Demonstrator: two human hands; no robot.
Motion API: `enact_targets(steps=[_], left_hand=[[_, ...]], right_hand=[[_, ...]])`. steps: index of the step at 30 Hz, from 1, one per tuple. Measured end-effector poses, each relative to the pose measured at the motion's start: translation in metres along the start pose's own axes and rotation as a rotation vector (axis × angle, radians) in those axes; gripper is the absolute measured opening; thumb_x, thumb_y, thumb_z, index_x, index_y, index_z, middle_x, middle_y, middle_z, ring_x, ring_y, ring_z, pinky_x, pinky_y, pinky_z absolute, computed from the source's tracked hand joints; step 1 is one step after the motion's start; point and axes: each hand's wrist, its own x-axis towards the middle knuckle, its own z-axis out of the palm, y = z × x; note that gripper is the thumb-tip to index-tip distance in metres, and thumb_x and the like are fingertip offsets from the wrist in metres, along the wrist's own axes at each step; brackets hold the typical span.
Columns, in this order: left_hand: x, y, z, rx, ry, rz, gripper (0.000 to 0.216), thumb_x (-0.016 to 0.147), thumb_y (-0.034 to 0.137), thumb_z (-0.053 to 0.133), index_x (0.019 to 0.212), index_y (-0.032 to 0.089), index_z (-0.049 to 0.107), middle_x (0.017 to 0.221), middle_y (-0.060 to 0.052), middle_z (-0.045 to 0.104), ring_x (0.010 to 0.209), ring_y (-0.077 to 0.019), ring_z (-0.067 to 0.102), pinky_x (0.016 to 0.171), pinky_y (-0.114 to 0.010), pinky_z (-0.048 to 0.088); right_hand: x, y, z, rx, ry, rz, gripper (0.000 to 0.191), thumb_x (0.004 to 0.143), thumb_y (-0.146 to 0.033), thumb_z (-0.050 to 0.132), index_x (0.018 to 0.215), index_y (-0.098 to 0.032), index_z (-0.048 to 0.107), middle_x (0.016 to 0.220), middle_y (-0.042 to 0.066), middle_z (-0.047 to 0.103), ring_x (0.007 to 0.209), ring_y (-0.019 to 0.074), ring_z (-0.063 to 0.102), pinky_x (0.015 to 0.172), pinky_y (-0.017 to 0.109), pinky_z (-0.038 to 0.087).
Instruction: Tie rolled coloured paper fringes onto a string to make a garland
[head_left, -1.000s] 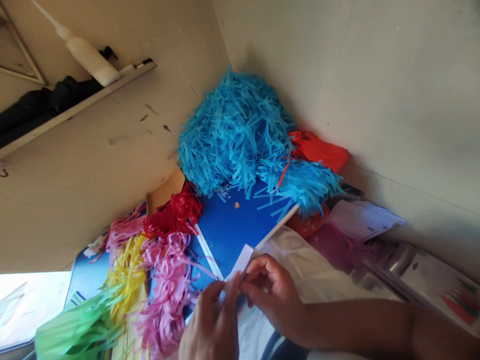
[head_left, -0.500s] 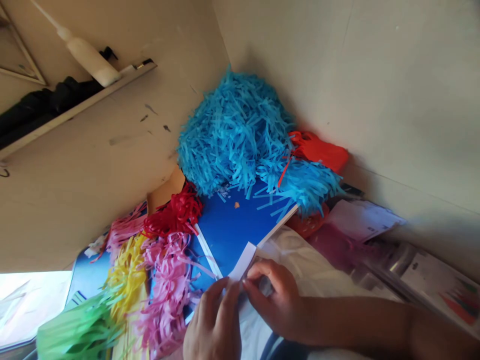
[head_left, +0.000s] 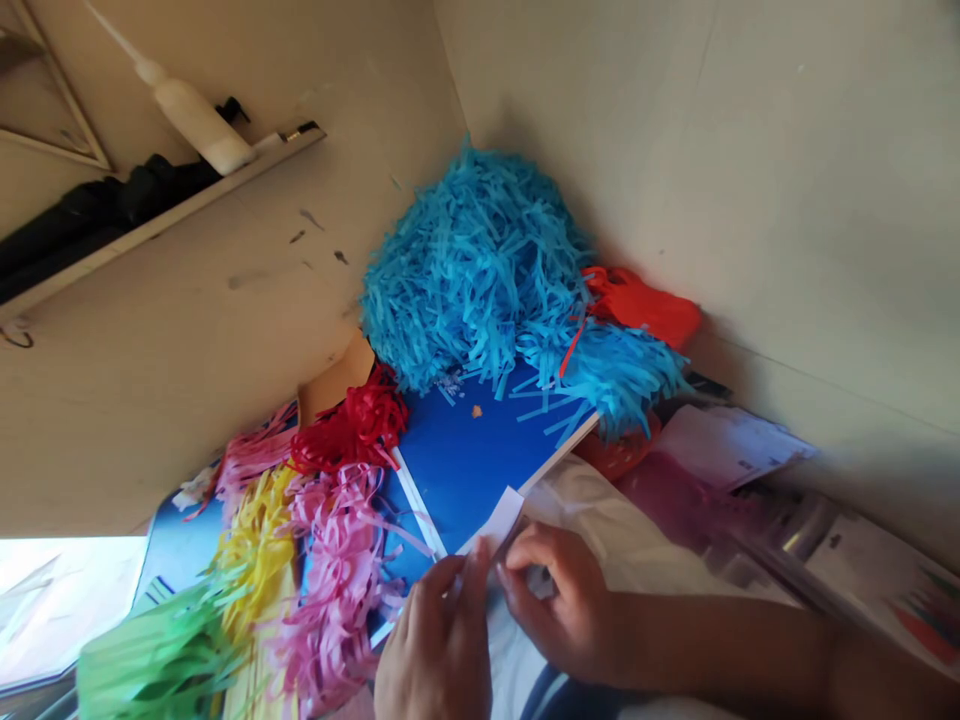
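Low in the middle of the view, my left hand [head_left: 439, 640] is closed on a narrow white paper strip [head_left: 501, 517]. The strip's free end points up and away, over the corner of a blue board [head_left: 480, 470]. Beside it on the right, my right hand [head_left: 559, 590] makes a pinch, thumb against forefinger, close to the strip's edge. What lies between those fingertips is too small to make out. Fringed pink paper [head_left: 337, 590] lies left of my left hand. A large heap of blue paper fringe [head_left: 476, 270] covers the board's far end.
Yellow fringe [head_left: 259, 525], green fringe [head_left: 154, 650] and red fringe [head_left: 352, 430] lie at the left. An orange-red bundle [head_left: 649, 305] rests by the wall. Plastic packets [head_left: 877, 570] are at the right. A shelf [head_left: 165, 215] on the left wall holds a white bottle [head_left: 202, 125].
The view has shifted slightly, so everything sits a little further right. The white strip's end is tilted more to the right. Both hands keep nearly the same hold.
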Motion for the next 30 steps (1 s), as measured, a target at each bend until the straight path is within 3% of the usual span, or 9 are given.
enact_targets(steps=[13, 18, 20, 21, 23, 26, 28, 30], left_hand=[[0.0, 0.006, -0.001, -0.008, -0.004, 0.026, 0.047, 0.093, 0.008, 0.049, 0.137, 0.024, 0.051, 0.109, -0.009, 0.066, 0.087, -0.0193, 0.069, 0.072, -0.029, 0.056], [0.001, 0.005, -0.001, -0.067, 0.023, -0.013, 0.043, 0.095, 0.01, 0.044, 0.136, 0.022, 0.052, 0.107, -0.009, 0.068, 0.085, -0.0197, 0.07, 0.071, -0.03, 0.058], [0.002, 0.003, 0.0, -0.087, 0.047, -0.015, 0.043, 0.095, 0.01, 0.042, 0.134, 0.022, 0.054, 0.106, -0.009, 0.069, 0.085, -0.02, 0.071, 0.071, -0.03, 0.058], [0.002, 0.001, 0.0, -0.091, 0.064, 0.002, 0.041, 0.095, 0.011, 0.042, 0.132, 0.021, 0.056, 0.105, -0.009, 0.069, 0.084, -0.0202, 0.071, 0.071, -0.03, 0.058], [0.005, -0.003, 0.0, -0.11, 0.097, 0.035, 0.037, 0.095, 0.013, 0.043, 0.128, 0.02, 0.06, 0.103, -0.01, 0.07, 0.083, -0.0201, 0.071, 0.069, -0.029, 0.058], [0.009, -0.011, 0.0, -0.214, 0.132, 0.027, 0.031, 0.097, 0.019, 0.047, 0.123, 0.02, 0.062, 0.103, -0.009, 0.072, 0.084, -0.0182, 0.072, 0.071, -0.025, 0.059], [0.012, -0.019, 0.002, -0.316, 0.148, 0.012, 0.028, 0.097, 0.023, 0.051, 0.122, 0.02, 0.063, 0.104, -0.008, 0.074, 0.086, -0.0165, 0.072, 0.075, -0.023, 0.059], [0.014, -0.029, 0.007, -0.421, 0.152, 0.007, 0.027, 0.097, 0.023, 0.053, 0.121, 0.022, 0.064, 0.104, -0.007, 0.074, 0.087, -0.0151, 0.072, 0.076, -0.021, 0.059]], right_hand=[[-0.004, 0.006, -0.002, -0.047, 0.028, 0.008, 0.016, 0.084, -0.012, 0.058, 0.09, -0.024, 0.05, 0.069, -0.005, 0.058, 0.062, 0.0115, 0.059, 0.065, 0.024, 0.046], [0.006, 0.002, -0.025, -0.075, 0.099, -0.037, 0.015, 0.086, -0.014, 0.059, 0.095, -0.023, 0.051, 0.064, -0.006, 0.048, 0.053, 0.0114, 0.049, 0.059, 0.026, 0.044], [0.028, 0.002, -0.038, -0.072, 0.094, -0.126, 0.021, 0.086, -0.021, 0.064, 0.104, -0.022, 0.054, 0.075, -0.001, 0.055, 0.066, 0.0154, 0.057, 0.069, 0.03, 0.049], [0.041, 0.003, -0.042, -0.07, 0.023, -0.154, 0.028, 0.085, -0.027, 0.068, 0.11, -0.022, 0.056, 0.086, 0.004, 0.06, 0.078, 0.019, 0.061, 0.076, 0.034, 0.05], [0.066, 0.013, -0.046, -0.025, -0.274, -0.124, 0.046, 0.081, -0.044, 0.075, 0.119, -0.022, 0.059, 0.106, 0.009, 0.065, 0.097, 0.0243, 0.063, 0.085, 0.037, 0.05], [0.091, 0.037, -0.04, 0.191, -0.773, 0.065, 0.058, 0.076, -0.061, 0.073, 0.119, -0.023, 0.065, 0.1, 0.005, 0.071, 0.082, 0.0188, 0.065, 0.073, 0.028, 0.052], [0.096, 0.053, -0.032, 0.275, -0.899, 0.179, 0.055, 0.077, -0.062, 0.072, 0.112, -0.021, 0.069, 0.089, 0.003, 0.072, 0.07, 0.015, 0.063, 0.062, 0.024, 0.048], [0.095, 0.065, -0.024, 0.281, -0.904, 0.242, 0.052, 0.075, -0.06, 0.075, 0.105, -0.019, 0.072, 0.082, 0.003, 0.071, 0.066, 0.0142, 0.06, 0.058, 0.022, 0.044]])
